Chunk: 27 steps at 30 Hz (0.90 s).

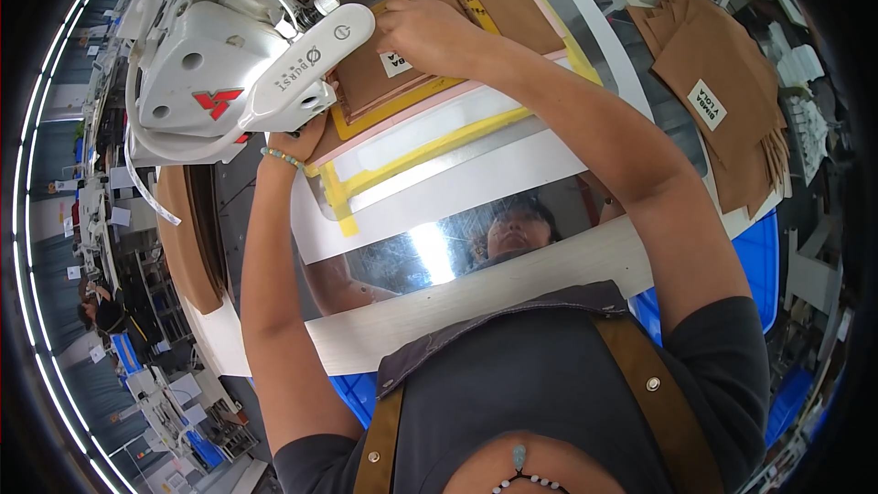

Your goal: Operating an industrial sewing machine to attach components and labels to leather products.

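In the head view, the brown panel [357, 74] with a white label [395, 63] lies inside the yellow frame [391, 112], partly beneath the white machine head [297, 73]. The right hand [422, 35] reaches over the panel, fingers curled down near the frame's far side; whether they pinch anything, I cannot tell. The left hand [302, 139] is by the frame's near-left corner, its fingers mostly hidden, so their closure is unclear too. Good handling here probably means pressing all 4 edges flat and square, with the 2 hands clear of the machine head.
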Motion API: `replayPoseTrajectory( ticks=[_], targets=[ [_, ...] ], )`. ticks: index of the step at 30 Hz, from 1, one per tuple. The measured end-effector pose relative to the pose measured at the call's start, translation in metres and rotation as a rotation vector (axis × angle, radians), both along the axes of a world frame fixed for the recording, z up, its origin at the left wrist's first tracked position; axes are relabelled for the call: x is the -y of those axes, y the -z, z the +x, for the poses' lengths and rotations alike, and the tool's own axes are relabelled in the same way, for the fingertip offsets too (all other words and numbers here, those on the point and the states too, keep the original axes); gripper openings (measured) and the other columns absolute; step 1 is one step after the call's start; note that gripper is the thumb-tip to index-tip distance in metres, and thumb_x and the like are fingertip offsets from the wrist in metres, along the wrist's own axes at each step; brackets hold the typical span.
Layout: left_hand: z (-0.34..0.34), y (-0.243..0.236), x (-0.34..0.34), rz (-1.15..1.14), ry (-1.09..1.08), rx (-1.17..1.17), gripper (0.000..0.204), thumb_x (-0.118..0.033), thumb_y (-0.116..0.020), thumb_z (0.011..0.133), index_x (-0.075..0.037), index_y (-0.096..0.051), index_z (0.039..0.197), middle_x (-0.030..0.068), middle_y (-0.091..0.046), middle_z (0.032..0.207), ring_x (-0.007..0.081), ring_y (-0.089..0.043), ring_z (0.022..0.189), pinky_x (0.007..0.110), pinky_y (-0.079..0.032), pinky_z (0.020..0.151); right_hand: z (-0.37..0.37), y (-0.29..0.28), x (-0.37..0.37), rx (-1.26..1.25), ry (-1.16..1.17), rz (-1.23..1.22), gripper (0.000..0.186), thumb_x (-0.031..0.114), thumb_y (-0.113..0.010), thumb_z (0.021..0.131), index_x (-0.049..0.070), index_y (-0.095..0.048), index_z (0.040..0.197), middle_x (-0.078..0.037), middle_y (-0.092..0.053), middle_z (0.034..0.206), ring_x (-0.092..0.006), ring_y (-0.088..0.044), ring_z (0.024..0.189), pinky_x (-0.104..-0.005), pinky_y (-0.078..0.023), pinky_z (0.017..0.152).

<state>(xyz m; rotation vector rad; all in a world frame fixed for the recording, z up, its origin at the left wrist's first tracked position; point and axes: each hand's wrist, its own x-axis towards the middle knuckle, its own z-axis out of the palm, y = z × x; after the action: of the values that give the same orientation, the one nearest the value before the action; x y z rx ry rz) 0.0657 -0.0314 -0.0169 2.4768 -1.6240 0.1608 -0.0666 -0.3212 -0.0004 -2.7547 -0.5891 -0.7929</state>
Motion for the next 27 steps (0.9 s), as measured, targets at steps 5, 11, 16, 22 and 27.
replayPoseTrajectory(
  ticks=[5, 11, 16, 22, 27],
  targets=[
    [-0.009, -0.004, 0.011, -0.062, -0.063, -0.064, 0.039, -0.022, -0.055, 0.109, -0.011, -0.063, 0.146, 0.0049, -0.06, 0.154, 0.027, -0.053, 0.143, 0.04, -0.039, 0.125, -0.002, 0.004, -0.016, 0.043, -0.121, 0.236, 0.015, 0.015, -0.074, 0.089, 0.012, -0.083, 0.101, -0.003, -0.072, 0.105, -0.0248, -0.064, 0.119, -0.0421, -0.053, 0.098],
    [-0.004, -0.005, 0.011, 0.005, -0.058, 0.05, 0.038, -0.016, -0.058, 0.107, -0.011, -0.064, 0.144, 0.0055, -0.061, 0.152, 0.028, -0.056, 0.14, 0.039, -0.041, 0.123, -0.014, 0.01, -0.031, -0.132, -0.24, 0.18, 0.021, 0.013, -0.072, 0.092, 0.012, -0.082, 0.11, -0.002, -0.072, 0.124, -0.0228, -0.064, 0.12, -0.042, -0.051, 0.103],
    [0.017, 0.011, -0.002, 0.02, 0.025, 0.043, 0.043, -0.01, -0.058, 0.106, -0.008, -0.058, 0.149, 0.0067, -0.059, 0.155, 0.0256, -0.055, 0.143, 0.037, -0.041, 0.123, -0.016, 0.008, -0.031, -0.177, -0.276, 0.187, 0.032, 0.004, -0.065, 0.094, 0.02, -0.083, 0.115, -0.002, -0.07, 0.13, -0.0251, -0.062, 0.124, -0.0426, -0.049, 0.108],
    [0.031, 0.025, -0.008, -0.08, 0.084, -0.241, 0.051, -0.003, -0.056, 0.106, -0.002, -0.046, 0.156, 0.0106, -0.057, 0.157, 0.0213, -0.055, 0.143, 0.033, -0.041, 0.123, -0.017, 0.007, -0.032, -0.188, -0.279, 0.166, 0.046, -0.002, -0.059, 0.094, 0.027, -0.083, 0.12, -0.003, -0.068, 0.135, -0.0304, -0.059, 0.128, -0.0438, -0.048, 0.113],
    [0.023, 0.015, 0.001, -0.106, 0.038, -0.16, 0.046, -0.003, -0.06, 0.105, -0.003, -0.054, 0.15, 0.0103, -0.061, 0.153, 0.0221, -0.057, 0.141, 0.032, -0.044, 0.12, -0.017, 0.006, -0.032, -0.222, -0.267, 0.161, 0.043, 0.001, -0.061, 0.095, 0.028, -0.083, 0.119, -0.003, -0.068, 0.134, -0.0303, -0.059, 0.129, -0.0438, -0.049, 0.113]
  ],
)
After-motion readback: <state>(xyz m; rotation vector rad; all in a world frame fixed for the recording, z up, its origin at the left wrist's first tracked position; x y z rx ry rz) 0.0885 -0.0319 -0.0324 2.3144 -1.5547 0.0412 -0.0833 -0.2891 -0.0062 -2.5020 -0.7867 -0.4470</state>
